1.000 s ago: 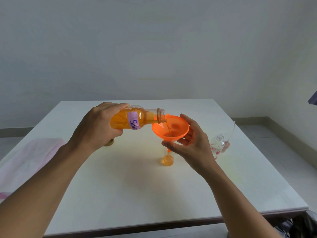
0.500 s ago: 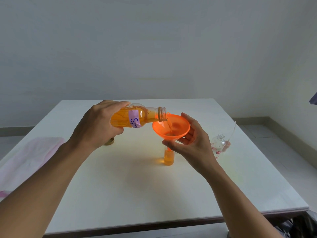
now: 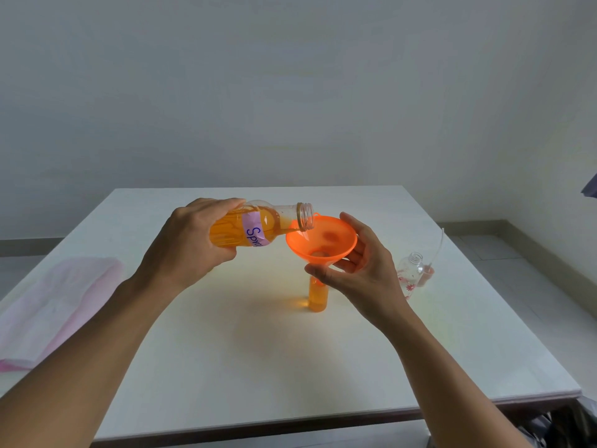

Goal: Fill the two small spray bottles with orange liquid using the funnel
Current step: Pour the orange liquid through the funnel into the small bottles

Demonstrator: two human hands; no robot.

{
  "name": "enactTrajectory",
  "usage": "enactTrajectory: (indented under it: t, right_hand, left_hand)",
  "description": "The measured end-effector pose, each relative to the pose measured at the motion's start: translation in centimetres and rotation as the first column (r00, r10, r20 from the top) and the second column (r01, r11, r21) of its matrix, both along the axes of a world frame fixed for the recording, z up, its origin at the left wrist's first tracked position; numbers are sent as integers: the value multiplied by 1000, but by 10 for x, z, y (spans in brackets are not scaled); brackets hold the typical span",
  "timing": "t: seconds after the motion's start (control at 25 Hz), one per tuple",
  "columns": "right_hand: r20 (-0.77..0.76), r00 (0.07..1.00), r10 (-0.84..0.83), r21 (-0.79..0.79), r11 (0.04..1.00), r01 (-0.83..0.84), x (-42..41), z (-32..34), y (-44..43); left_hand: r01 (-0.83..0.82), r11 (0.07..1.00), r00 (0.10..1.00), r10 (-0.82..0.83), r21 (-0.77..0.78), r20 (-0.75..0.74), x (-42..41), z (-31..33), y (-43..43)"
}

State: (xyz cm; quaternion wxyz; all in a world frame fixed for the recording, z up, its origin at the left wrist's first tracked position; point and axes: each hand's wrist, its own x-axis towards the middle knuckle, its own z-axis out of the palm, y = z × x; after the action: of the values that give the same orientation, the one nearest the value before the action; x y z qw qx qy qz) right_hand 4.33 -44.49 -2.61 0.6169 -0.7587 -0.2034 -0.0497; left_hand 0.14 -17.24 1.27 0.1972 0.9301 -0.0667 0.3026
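fingers (image 3: 219, 204) of left hand (image 3: 190, 244): wrapped round drink bottle (image 3: 258, 228), which is tipped mouth-first over orange funnel (image 3: 321, 240). fingers (image 3: 352, 223) of right hand (image 3: 365, 273): cupping the funnel bowl, spout in first small spray bottle (image 3: 318, 295), upright mid-table (image 3: 290, 367). status: orange fills most of its body, apparently near full; neck hidden by the thumb. second spray bottle (image 3: 411, 273): just right of that hand, uncapped, clear, unfilled. remaining: top off, shift funnel, fill second.

soft even daylight | faint shadows | sharp | wide-angle edge bending
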Motion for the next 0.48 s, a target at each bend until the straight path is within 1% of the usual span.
enactTrajectory:
  t: [0.28,0.48]
  right_hand:
    - [13,1000,4,-7,1000,-4,1,0,0]
    - [29,1000,5,-5,1000,-4,0,2,1]
  left_hand:
    - [2,1000,1000,-2,-10,0,-1,1,1]
    - [-13,999,1000,14,-45,6,-2,1,-1]
